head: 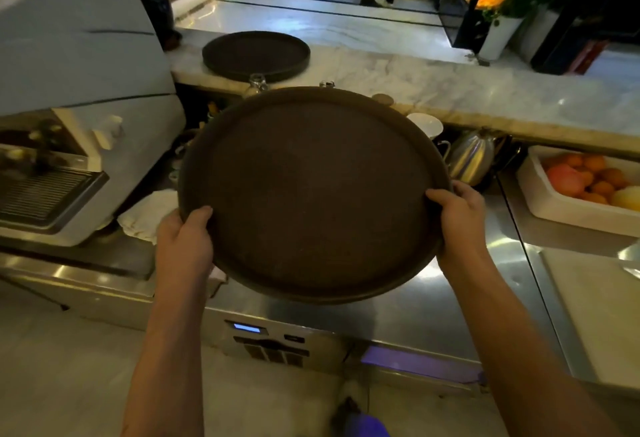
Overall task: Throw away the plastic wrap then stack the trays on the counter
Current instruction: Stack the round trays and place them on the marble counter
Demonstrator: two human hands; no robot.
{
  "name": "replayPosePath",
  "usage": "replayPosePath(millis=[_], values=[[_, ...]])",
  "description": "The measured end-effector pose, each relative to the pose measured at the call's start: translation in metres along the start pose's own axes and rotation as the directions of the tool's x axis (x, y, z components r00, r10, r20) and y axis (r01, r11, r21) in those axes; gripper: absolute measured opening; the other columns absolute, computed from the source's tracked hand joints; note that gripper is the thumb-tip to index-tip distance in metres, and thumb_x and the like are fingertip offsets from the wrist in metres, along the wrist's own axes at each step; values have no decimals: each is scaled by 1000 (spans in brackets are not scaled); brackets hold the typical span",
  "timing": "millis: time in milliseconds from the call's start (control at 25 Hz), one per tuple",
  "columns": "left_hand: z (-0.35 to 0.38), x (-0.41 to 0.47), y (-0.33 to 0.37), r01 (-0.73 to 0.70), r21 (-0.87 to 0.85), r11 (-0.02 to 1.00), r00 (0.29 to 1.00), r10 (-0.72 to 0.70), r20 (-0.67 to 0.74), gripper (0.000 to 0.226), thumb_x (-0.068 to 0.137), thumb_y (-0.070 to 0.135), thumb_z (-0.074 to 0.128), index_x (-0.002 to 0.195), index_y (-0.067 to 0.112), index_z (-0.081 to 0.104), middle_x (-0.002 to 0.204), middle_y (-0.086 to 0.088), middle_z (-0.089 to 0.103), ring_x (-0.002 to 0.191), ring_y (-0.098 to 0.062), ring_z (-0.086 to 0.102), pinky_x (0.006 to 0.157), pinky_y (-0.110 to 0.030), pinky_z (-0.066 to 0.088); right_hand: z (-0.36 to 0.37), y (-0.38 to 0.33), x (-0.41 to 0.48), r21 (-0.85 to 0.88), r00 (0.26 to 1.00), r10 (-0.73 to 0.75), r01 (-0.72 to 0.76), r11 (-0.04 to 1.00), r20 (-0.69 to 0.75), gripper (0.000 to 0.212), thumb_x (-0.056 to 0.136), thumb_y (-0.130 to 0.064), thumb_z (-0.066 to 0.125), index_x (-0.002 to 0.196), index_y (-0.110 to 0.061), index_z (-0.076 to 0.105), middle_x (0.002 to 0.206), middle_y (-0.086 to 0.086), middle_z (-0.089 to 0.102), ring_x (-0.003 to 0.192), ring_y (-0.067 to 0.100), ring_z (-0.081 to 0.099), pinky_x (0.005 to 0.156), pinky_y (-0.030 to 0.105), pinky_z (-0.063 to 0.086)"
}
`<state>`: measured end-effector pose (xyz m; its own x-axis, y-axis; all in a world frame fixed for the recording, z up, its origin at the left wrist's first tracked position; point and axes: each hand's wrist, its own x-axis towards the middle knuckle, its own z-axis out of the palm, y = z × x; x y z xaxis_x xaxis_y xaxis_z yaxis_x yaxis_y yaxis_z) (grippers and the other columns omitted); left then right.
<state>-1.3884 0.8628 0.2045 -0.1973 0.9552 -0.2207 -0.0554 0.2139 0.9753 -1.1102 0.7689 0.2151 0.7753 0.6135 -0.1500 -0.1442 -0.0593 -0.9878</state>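
A large round dark brown tray (pixel 313 191) is held up in the air above the steel worktop, tilted slightly toward me. My left hand (pixel 183 239) grips its near left rim with the thumb on top. My right hand (pixel 459 218) grips its right rim the same way. A second round dark tray (pixel 255 55) lies flat on the marble counter (pixel 450 87) beyond, at the back left. No plastic wrap is in sight.
An espresso machine (pixel 52 166) stands at the left with a white cloth (pixel 149 215) beside it. A steel kettle (pixel 472 159) and a white cup (pixel 426 125) sit under the counter ledge. A white box of fruit (pixel 581 187) is at the right. A steel worktop (pixel 433 315) lies below.
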Motion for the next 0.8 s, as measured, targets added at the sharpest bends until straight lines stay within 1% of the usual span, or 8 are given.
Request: replayPosePath(millis=[80, 160, 280, 400, 480, 560, 640, 800], values=[[10, 14, 8, -11, -4, 1000, 1000, 11, 22, 10, 88, 31, 53, 98, 32, 56, 88, 16, 61, 86, -10, 61, 76, -30, 46, 9, -11, 17, 22, 999, -28, 28, 999, 19, 23, 88, -8, 53, 91, -27, 65, 93, -3, 70, 91, 17, 67, 75, 34, 54], [21, 25, 16, -5, 6, 1000, 1000, 5, 10, 14, 85, 34, 54, 99, 33, 54, 91, 12, 63, 92, -16, 62, 86, -38, 48, 15, -20, 35, 36, 998, -47, 46, 998, 34, 23, 89, -8, 52, 96, -26, 65, 93, -6, 69, 90, 14, 66, 72, 31, 53], [42, 42, 30, -5, -6, 1000, 1000, 5, -20, 6, 85, 32, 55, 86, 26, 58, 89, 8, 67, 91, -17, 65, 85, -40, 50, 23, -33, 69, 8, 996, -60, 60, 998, 63, 28, 90, -10, 52, 115, -19, 62, 106, -1, 67, 98, 18, 64, 83, 36, 54], [63, 52, 44, -52, -21, 998, 997, 50, -57, 13, 88, 25, 55, 77, 24, 63, 77, 9, 73, 85, -17, 68, 77, -36, 51, 34, -46, 104, -1, 993, -74, 74, 997, 93, 32, 90, -11, 52, 120, -17, 61, 114, 4, 66, 104, 22, 63, 88, 40, 53], [75, 61, 48, -61, -17, 998, 996, 60, -66, 13, 90, 27, 53, 83, 24, 63, 90, 6, 73, 90, -16, 66, 81, -37, 49, 43, -54, 127, 3, 989, -82, 82, 997, 121, 32, 90, -11, 52, 121, -16, 61, 116, 5, 66, 106, 23, 62, 92, 42, 52], [82, 70, 52, -47, 16, 999, 995, 48, -84, 15, 92, 31, 51, 101, 23, 59, 111, -1, 66, 101, -20, 61, 88, -39, 45, 53, -59, 141, 1, 987, -82, 82, 997, 140, 28, 91, -11, 52, 116, -16, 62, 113, 4, 67, 104, 23, 62, 91, 41, 52], [87, 83, 58, -38, 22, 999, 994, 40, -103, 24, 91, 33, 52, 112, 21, 56, 115, -4, 63, 105, -22, 59, 91, -41, 45, 61, -62, 152, 6, 985, -85, 86, 996, 149, 24, 91, -11, 52, 111, -17, 63, 106, 2, 67, 99, 21, 63, 88, 39, 53], [106, 114, 73, -84, 10, 996, 993, 85, -83, 12, 92, 27, 54, 95, 18, 60, 91, 4, 69, 84, -12, 66, 70, -29, 48, 79, -70, 178, 12, 986, -101, 100, 995, 129, 25, 88, -10, 54, 111, -17, 61, 103, 1, 68, 95, 20, 64, 83, 38, 54]])
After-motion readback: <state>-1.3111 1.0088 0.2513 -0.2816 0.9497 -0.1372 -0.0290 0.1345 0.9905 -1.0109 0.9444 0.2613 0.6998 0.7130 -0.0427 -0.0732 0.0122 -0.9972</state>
